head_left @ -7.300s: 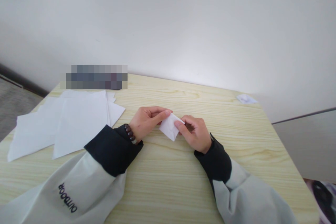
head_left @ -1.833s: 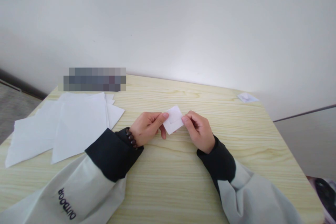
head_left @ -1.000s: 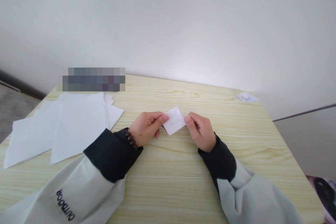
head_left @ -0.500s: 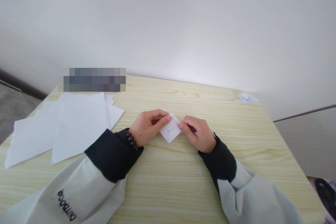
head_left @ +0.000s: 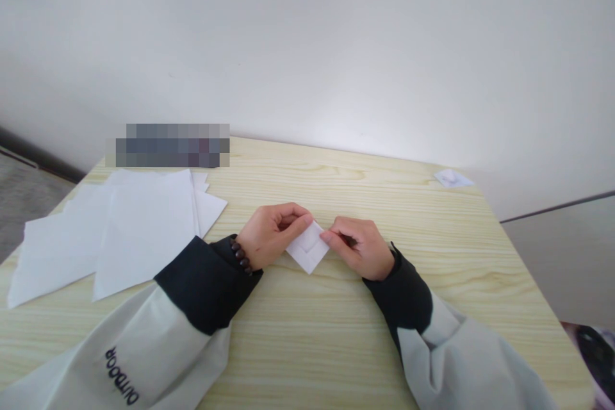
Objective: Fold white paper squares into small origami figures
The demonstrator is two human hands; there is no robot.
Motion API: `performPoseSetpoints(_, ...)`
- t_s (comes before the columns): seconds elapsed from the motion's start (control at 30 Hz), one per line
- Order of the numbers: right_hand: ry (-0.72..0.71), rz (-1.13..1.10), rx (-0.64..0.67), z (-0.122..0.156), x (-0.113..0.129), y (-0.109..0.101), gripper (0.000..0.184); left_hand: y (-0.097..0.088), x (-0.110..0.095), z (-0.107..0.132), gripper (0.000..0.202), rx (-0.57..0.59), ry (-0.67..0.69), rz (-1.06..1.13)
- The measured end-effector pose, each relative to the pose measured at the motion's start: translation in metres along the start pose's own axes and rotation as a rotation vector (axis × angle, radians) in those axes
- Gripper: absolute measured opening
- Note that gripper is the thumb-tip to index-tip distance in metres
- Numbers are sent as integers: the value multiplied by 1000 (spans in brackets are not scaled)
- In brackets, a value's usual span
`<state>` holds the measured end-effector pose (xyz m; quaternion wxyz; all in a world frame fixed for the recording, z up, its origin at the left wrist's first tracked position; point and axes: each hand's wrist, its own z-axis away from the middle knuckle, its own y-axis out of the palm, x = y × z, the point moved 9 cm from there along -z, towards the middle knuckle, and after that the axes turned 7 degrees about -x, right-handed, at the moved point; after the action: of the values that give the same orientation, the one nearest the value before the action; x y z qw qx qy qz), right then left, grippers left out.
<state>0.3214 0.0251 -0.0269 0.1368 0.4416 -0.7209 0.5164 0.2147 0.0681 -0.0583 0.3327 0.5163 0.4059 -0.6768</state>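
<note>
A small folded piece of white paper (head_left: 308,252), square and turned like a diamond, is held between both hands above the table. My left hand (head_left: 275,235) pinches its upper left edge, thumb on top. From the other side, my right hand (head_left: 359,245) grips the right corner between thumb and curled fingers. A smaller folded flap with a V-shaped edge shows on the paper's face. The undersides of the paper and the fingers behind it are hidden.
Loose white paper sheets (head_left: 144,230) overlap on the left of the wooden table (head_left: 307,346). Behind them sits a pixelated dark object (head_left: 168,146). Another folded white paper piece (head_left: 453,178) lies at the far right corner, near the wall (head_left: 307,45).
The folded paper has shifted slightly down and toward me. My right hand has moved a little left along with its corner, while my left hand has hardly moved.
</note>
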Motion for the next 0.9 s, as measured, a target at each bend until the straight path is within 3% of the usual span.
performPoseSetpoints(0.3, 18, 4, -18, 0, -1, -1, 30, -1, 1, -1, 33, 2, 29, 0)
performPoseSetpoints(0.53, 75, 11, -156, 0, -4, -15, 30, 6, -1, 0, 53, 74, 52, 47)
performPoseSetpoints(0.73, 54, 14, -180, -1, -2, -16, 26, 10, 4, 2, 31, 146, 2, -48)
performPoseSetpoints(0.9, 41, 25, -150, -1, -1, -14, 26, 11, 2, 4, 26, 169, 3, -21)
